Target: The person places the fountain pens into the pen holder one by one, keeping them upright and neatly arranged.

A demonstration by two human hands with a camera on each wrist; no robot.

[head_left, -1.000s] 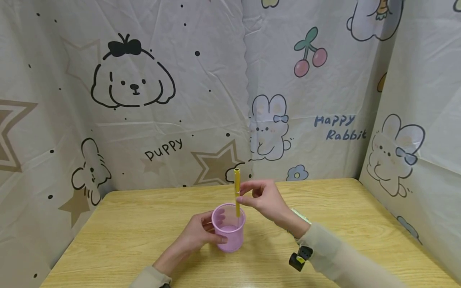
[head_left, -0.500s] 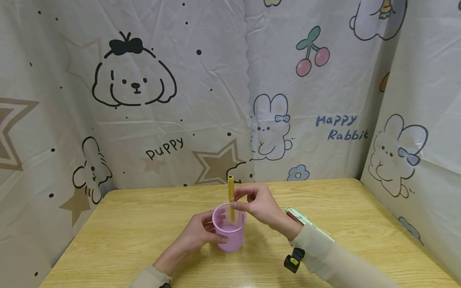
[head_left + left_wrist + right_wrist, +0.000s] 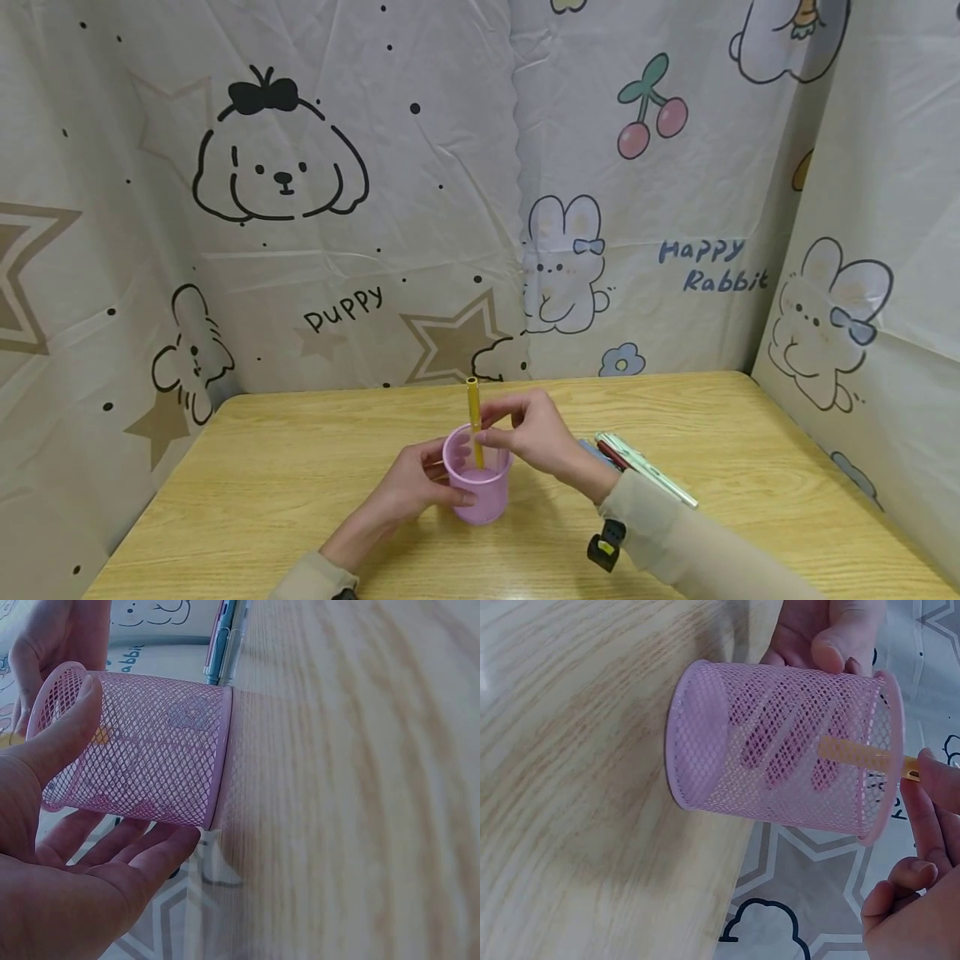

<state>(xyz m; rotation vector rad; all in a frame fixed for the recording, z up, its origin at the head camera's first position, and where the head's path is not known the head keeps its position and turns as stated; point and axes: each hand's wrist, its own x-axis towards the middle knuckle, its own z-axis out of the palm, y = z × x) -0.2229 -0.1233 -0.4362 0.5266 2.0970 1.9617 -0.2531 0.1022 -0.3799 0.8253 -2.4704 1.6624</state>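
Observation:
A pink mesh pen holder stands upright on the table, and my left hand grips it from the left. In the left wrist view the thumb lies along one side near the rim, with the fingers round the other. Above the rim my right hand pinches a yellow pen between thumb and forefinger. The pen is nearly upright, its lower part inside the holder. Through the mesh in the right wrist view, the pen's lower end hangs well above the holder's base.
Right of the holder, partly behind my right forearm, lie a light green pen, a dark red pen and a blue item. A printed cloth hangs behind and beside the wooden table.
My right hand has moved left and down, carrying the yellow pen deeper into the holder. More of the pens on the right shows now. My left hand and the holder have stayed put.

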